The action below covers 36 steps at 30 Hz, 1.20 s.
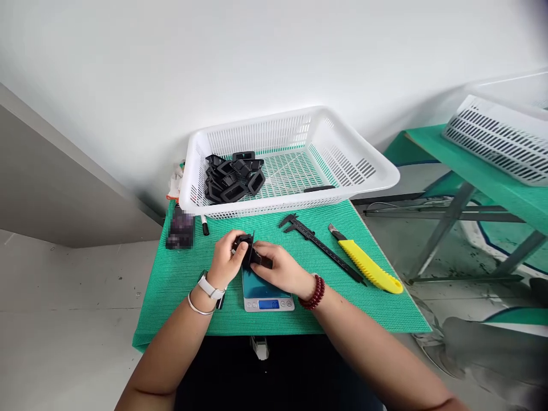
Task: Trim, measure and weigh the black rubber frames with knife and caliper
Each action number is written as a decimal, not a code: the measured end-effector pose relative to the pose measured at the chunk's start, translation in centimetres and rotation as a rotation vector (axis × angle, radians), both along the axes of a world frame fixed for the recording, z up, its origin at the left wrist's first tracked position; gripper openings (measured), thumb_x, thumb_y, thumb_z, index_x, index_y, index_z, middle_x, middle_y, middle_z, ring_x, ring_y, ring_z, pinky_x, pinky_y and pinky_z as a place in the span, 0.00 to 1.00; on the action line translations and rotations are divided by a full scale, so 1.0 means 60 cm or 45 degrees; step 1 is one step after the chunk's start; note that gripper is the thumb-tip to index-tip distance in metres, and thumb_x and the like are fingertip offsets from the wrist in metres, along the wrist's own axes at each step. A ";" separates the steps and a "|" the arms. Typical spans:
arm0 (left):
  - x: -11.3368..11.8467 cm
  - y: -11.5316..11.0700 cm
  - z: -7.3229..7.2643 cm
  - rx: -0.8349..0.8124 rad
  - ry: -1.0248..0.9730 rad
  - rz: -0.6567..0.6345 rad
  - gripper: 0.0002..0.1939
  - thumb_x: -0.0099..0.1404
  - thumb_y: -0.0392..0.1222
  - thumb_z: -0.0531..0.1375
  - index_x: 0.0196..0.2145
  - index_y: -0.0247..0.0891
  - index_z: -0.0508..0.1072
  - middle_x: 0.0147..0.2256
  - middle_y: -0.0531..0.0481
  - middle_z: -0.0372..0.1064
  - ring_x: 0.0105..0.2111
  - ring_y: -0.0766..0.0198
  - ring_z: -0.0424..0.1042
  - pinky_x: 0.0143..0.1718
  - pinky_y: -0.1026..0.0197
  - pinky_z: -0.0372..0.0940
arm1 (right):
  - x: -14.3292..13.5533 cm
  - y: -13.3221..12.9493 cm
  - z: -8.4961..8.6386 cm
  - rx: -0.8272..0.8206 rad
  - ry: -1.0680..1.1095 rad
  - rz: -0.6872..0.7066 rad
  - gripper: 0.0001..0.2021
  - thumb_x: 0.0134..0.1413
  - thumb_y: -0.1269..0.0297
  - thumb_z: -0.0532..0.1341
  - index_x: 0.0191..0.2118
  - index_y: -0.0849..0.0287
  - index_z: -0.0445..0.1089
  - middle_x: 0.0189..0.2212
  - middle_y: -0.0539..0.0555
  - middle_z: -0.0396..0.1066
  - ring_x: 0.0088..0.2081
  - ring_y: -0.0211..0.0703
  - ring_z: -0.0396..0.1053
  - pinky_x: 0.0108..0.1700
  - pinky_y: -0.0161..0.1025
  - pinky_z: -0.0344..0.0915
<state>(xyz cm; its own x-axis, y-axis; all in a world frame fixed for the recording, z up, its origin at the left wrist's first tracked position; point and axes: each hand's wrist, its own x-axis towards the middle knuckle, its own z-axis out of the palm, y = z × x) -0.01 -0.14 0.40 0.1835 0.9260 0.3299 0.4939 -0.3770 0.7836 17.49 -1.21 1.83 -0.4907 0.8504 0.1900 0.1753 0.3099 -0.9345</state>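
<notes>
Between my hands, above the small digital scale (pixel 266 290), is a black plastic part (pixel 247 251), partly hidden by fingers. My left hand (pixel 226 260) grips it from the left, thumb on its face. From the right, my right hand (pixel 278 267) has its fingers closed around the part's other side. I cannot tell whether it is one piece or two pressed together. The scale's blue display is lit and appears to read zero. Several similar black frame-shaped parts (pixel 233 176) lie piled at the left end of the white basket (pixel 363 137).
On the green table mat (pixel 180 308) lie a black caliper (pixel 321 246) and a yellow utility knife (pixel 370 267) to the right. A black-capped marker (pixel 205 226) and a blurred dark packet (pixel 180 228) are at left. Another white basket (pixel 500 137) stands on the side table (pixel 479 165).
</notes>
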 end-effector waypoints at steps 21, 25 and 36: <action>-0.001 0.000 0.005 0.223 0.014 -0.029 0.29 0.67 0.67 0.46 0.42 0.39 0.71 0.32 0.47 0.73 0.30 0.62 0.71 0.29 0.60 0.63 | 0.007 0.010 -0.005 -0.787 0.681 -0.022 0.22 0.53 0.43 0.63 0.27 0.59 0.73 0.25 0.50 0.69 0.30 0.38 0.65 0.38 0.38 0.63; -0.004 0.003 0.001 0.219 0.006 0.030 0.29 0.68 0.67 0.46 0.44 0.40 0.70 0.33 0.48 0.73 0.27 0.63 0.70 0.28 0.60 0.63 | 0.011 0.017 -0.007 -0.975 0.890 -0.192 0.17 0.48 0.48 0.69 0.27 0.59 0.75 0.27 0.52 0.73 0.32 0.39 0.69 0.38 0.36 0.66; 0.003 0.007 -0.001 0.162 -0.107 -0.021 0.20 0.66 0.50 0.60 0.53 0.42 0.64 0.51 0.40 0.66 0.51 0.55 0.71 0.47 0.53 0.72 | 0.014 0.031 -0.020 -0.886 0.861 -0.538 0.19 0.42 0.45 0.71 0.30 0.59 0.77 0.33 0.55 0.78 0.43 0.51 0.73 0.45 0.44 0.72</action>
